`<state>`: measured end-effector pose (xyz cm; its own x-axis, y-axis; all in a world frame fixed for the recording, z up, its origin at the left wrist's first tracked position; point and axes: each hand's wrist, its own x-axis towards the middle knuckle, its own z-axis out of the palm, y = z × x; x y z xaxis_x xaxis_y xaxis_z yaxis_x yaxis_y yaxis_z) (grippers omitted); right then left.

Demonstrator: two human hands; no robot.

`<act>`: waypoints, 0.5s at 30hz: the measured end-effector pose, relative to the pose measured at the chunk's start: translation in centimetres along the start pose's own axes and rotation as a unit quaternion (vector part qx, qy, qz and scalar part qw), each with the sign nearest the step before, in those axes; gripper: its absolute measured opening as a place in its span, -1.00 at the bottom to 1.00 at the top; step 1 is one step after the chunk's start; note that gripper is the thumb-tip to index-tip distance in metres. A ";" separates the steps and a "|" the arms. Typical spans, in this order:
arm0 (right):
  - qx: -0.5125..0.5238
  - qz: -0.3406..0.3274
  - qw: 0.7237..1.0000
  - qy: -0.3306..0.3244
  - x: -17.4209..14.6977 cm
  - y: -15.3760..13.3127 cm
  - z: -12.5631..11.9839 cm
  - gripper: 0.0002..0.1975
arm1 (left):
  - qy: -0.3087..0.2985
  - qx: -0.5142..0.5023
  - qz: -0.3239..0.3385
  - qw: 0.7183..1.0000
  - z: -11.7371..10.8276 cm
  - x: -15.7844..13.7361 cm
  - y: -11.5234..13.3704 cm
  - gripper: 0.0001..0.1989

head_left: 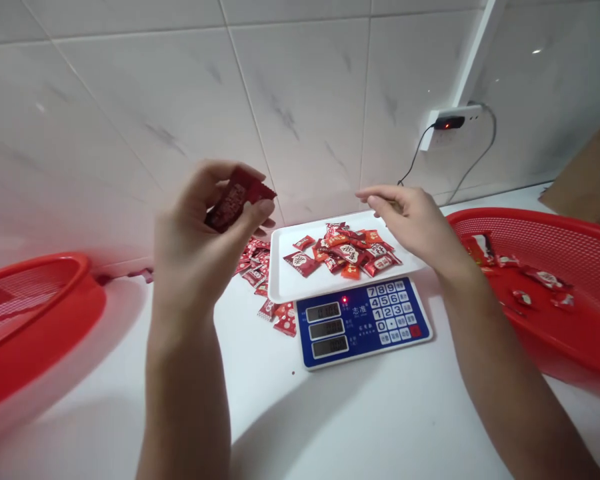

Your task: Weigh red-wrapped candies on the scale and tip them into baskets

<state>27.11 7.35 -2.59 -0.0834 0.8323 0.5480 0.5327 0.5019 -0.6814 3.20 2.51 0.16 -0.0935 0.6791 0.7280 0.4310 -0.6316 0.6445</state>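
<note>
My left hand is raised left of the scale, its thumb and fingers closed on dark red wrapped candy; whether it is one piece or more, I cannot tell. Above the right end of the white weighing tray, my right hand hangs with fingers bent and thumb close to them; anything between them is hidden. On the tray lies a loose heap of red and orange wrapped candies. Below it is the blue keypad panel of a digital scale, with lit displays.
Red patterned packets lie beside and behind the scale's left side. A red plastic basket on the right holds several candies. Another red basket stands at left. A tiled wall rises behind, with a power socket and cables. A cardboard box is at far right.
</note>
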 end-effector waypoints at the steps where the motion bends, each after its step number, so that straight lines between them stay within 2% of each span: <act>1: -0.002 -0.005 1.000 -0.004 0.0 -0.1 0.2 -0.72 | -0.001 0.008 0.012 1.000 0.1 0.1 -0.1 -0.75; 5: -0.005 -0.011 1.000 -0.021 -0.2 -0.3 0.6 -0.73 | -0.003 0.044 0.037 0.998 0.4 0.3 0.6 -0.73; 11: -0.012 -0.014 1.000 -0.009 -0.3 -1.0 0.6 -0.73 | -0.010 0.060 0.032 0.998 -0.3 -0.3 1.1 -0.75; 13: -0.021 -0.013 1.000 -0.002 -0.6 -1.7 -0.5 -0.73 | -0.025 0.018 0.026 0.999 0.3 -0.6 1.4 -0.78; 15: -0.059 -0.007 0.998 0.027 -1.1 -2.1 -2.7 -0.72 | -0.061 -0.065 0.001 0.996 2.6 -0.8 2.2 -0.84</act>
<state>28.31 4.69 -0.46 -0.0485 0.8100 0.5844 0.6275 0.4799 -0.6131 6.54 1.50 0.41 0.0206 0.7128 0.7011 0.3099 -0.6712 0.6734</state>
